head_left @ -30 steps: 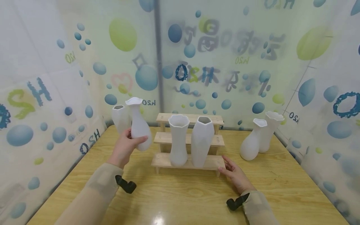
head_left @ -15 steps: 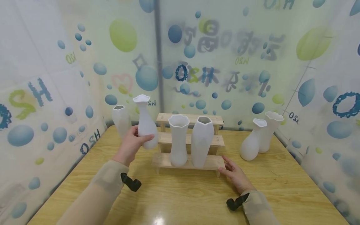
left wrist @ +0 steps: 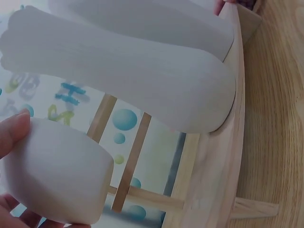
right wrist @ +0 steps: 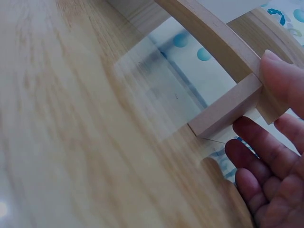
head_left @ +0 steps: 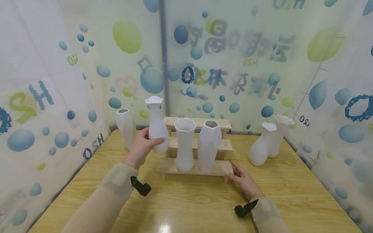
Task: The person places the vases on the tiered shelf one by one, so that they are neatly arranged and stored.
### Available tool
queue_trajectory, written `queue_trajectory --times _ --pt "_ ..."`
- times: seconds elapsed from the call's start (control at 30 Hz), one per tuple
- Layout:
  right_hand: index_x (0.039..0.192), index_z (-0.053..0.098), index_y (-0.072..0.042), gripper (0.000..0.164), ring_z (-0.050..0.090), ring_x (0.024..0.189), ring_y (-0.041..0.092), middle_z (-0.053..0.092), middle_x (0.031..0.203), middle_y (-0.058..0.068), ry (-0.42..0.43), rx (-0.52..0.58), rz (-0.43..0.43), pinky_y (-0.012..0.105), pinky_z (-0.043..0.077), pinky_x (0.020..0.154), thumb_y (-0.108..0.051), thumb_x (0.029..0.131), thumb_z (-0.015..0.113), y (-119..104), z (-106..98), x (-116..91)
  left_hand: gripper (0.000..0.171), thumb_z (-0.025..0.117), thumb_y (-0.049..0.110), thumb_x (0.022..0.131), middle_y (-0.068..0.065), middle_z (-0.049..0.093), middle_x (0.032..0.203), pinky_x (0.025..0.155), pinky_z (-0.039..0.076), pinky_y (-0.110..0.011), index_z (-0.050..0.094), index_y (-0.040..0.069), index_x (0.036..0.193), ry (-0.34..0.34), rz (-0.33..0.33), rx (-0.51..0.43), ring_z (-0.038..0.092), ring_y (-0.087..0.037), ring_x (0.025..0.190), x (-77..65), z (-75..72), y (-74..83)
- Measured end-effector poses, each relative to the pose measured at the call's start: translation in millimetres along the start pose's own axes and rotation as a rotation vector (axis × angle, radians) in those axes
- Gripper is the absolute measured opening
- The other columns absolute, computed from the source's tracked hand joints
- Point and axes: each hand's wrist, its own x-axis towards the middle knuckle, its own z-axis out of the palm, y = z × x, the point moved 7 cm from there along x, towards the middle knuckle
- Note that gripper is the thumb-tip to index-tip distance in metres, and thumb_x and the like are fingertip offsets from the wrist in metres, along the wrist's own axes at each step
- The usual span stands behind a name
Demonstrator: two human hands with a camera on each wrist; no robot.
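Note:
My left hand [head_left: 143, 145] grips a white vase [head_left: 158, 129] with a narrow neck and flared rim by its rounded lower body, thumb in front. In the left wrist view the base of this held vase [left wrist: 61, 171] hangs in the air beside the steps. A three-step wooden display stand [head_left: 172, 165] stands at the middle of the table. Its lowest step bears a wavy-rimmed vase [head_left: 185, 145] and a faceted vase [head_left: 209, 147]. My right hand [head_left: 244, 182] holds the right end of that step, thumb at the front edge, fingers around the side [right wrist: 266, 147].
A faceted vase [head_left: 125, 127] stands at the back left of the wooden table [head_left: 186, 207]. At the right stand a narrow-necked vase [head_left: 259, 150] and, behind it, a frilly-rimmed vase [head_left: 281, 136]. A patterned curtain [head_left: 233, 58] surrounds the table.
My left hand has carried the narrow-necked vase rightward and slightly up, toward the left end of the stand. My right hand has stayed at the stand's right end.

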Motion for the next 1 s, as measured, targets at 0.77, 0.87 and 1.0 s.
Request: queue_trajectory --times 0.77,0.87,1.0 --pt "0.152 0.026 -0.011 0.073 0.043 0.127 0.029 0.047 0.139 0.02 -0.005 -0.005 0.008 0.043 0.032 0.105 -0.024 0.092 0.066 0.4 0.1 -0.1 0.082 0.083 0.03 0.076 -0.008 0.046 0.138 0.104 0.037 -0.051 0.038 0.012 0.142 -0.004 -0.022 0.001 0.045 -0.029 0.123 11.2 22.8 4.2" --pt "0.152 0.026 -0.011 0.074 0.043 0.127 0.029 0.047 0.139 0.02 -0.005 -0.007 0.004 0.043 0.032 0.105 -0.024 0.092 0.066 0.2 0.0 0.1 0.081 0.082 0.027 0.077 -0.009 0.047 0.137 0.101 0.039 -0.049 0.038 0.011 0.142 -0.016 -0.003 -0.014 0.046 -0.03 0.121 13.7 27.8 4.6" --pt "0.152 0.026 -0.011 0.074 0.043 0.127 0.029 0.048 0.139 0.02 -0.005 -0.012 0.002 0.043 0.032 0.105 -0.025 0.092 0.066 -0.3 0.0 0.1 0.08 0.081 0.025 0.078 -0.009 0.047 0.137 0.1 0.04 -0.049 0.037 0.01 0.143 -0.029 0.007 -0.032 0.047 -0.03 0.121 17.6 34.2 5.1"
